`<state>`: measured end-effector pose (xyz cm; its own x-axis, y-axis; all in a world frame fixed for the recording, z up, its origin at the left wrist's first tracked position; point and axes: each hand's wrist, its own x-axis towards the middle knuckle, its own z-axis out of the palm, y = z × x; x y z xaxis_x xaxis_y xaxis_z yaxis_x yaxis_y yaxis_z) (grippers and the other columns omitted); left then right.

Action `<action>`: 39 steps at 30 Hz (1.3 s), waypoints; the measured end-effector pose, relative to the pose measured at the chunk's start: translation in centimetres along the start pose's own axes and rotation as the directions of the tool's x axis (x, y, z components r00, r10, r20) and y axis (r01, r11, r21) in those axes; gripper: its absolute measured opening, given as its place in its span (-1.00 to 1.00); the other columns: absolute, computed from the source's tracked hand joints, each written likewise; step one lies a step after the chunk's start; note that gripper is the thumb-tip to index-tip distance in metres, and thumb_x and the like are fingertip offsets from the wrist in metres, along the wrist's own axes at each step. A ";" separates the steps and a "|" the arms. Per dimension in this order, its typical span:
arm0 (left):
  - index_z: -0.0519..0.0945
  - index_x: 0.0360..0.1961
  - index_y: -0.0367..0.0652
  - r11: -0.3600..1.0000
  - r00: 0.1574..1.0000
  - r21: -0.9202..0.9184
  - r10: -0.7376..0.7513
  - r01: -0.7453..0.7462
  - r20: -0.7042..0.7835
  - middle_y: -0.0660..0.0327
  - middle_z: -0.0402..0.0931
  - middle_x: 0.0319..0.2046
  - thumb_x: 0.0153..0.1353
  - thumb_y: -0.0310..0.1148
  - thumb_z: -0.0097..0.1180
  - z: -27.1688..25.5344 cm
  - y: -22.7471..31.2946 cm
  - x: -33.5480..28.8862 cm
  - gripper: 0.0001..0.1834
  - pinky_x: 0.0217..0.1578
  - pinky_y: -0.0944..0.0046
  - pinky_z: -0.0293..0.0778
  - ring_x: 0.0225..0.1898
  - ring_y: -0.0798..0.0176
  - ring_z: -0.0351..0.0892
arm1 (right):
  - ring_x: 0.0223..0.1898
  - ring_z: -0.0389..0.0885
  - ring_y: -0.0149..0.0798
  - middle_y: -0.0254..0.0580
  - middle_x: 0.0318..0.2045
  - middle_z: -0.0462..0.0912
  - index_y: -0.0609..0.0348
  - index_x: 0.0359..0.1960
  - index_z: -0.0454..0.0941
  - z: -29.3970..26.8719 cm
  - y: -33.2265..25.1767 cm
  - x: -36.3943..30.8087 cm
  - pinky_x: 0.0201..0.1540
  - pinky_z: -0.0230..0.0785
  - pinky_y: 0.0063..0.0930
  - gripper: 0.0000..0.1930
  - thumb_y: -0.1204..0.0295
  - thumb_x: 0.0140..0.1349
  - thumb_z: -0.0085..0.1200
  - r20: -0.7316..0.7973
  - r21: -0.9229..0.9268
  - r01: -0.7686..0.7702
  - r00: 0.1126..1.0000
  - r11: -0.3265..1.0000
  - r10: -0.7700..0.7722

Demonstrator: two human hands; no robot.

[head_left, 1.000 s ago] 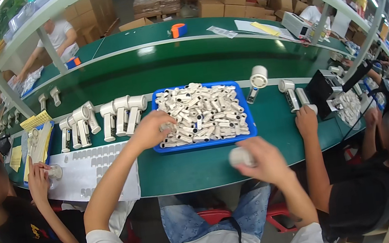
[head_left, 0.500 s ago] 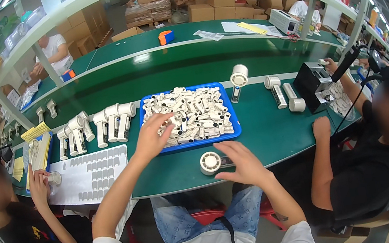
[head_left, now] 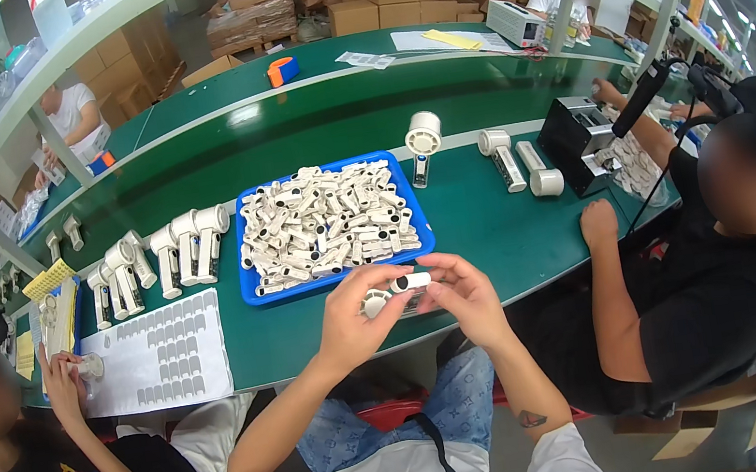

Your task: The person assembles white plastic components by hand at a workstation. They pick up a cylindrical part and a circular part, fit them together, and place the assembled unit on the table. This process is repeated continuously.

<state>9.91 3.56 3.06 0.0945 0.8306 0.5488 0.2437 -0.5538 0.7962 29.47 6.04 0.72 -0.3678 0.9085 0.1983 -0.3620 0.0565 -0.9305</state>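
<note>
Just in front of me, above the table's near edge, both hands meet around a small white plastic piece with a black oval end [head_left: 412, 282]. My left hand [head_left: 356, 315] has its thumb and fingers closed on the piece's left side. From the other side my right hand [head_left: 468, 301] pinches it with thumb and fingertips. A white handheld fan [head_left: 374, 303] lies beneath the hands, its round grille partly showing and its handle mostly hidden. Beyond them, a blue tray [head_left: 342, 282] is heaped with many similar small white pieces [head_left: 327, 219].
A fan [head_left: 423, 136] stands upright beyond the tray, with two more [head_left: 503, 159] to its right near a black machine [head_left: 579, 142]. Fans line up at left behind a white sheet with grey stickers [head_left: 161, 356]. Co-workers sit close on both sides [head_left: 697, 276].
My left hand has come back from the tray with a small white piece. Both hands now hold it together above the fan. The view has shifted slightly.
</note>
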 end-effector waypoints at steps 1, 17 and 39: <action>0.63 -0.08 -0.24 1.000 1.000 0.004 -0.017 0.017 0.003 0.13 0.68 -0.12 0.12 -0.58 0.34 0.1 0.0 -0.1 -0.69 -0.09 0.30 0.54 -0.15 0.29 0.65 | -0.18 0.65 -0.37 -0.09 -0.10 0.62 0.31 0.20 0.41 0.0 0.0 0.0 -0.10 0.57 -0.49 -0.64 0.58 0.38 0.07 0.014 0.006 0.017 1.000 1.000 -0.017; 0.60 0.06 -0.15 0.986 0.981 0.167 -0.043 0.010 0.191 0.13 0.61 -0.13 0.04 -0.26 0.46 -0.4 -1.3 0.4 -0.47 0.02 0.15 0.46 -0.05 0.05 0.57 | -0.26 0.67 -0.32 -0.11 -0.17 0.66 0.36 0.21 0.41 -1.7 1.3 -0.8 -0.10 0.56 -0.40 -0.61 0.38 0.45 0.02 0.289 0.695 -0.288 0.951 0.659 0.111; 0.62 -0.07 -0.06 0.902 0.927 0.422 -0.228 0.086 0.298 0.15 0.56 -0.18 -0.10 -0.36 0.43 -5.7 -5.5 -1.7 -0.52 0.00 0.07 0.42 -0.08 0.00 0.50 | -0.16 0.55 -0.06 -0.15 -0.24 0.58 0.23 -0.12 0.67 3.0 2.8 2.5 -0.09 0.44 -0.20 -0.75 0.59 0.13 0.19 0.280 -0.847 0.353 0.932 0.397 -0.231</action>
<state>2.90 4.84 -0.83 0.3196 0.9136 0.2513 0.6358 -0.4034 0.6581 24.98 7.21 -0.50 -0.4992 0.7173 0.4861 0.4517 0.6942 -0.5605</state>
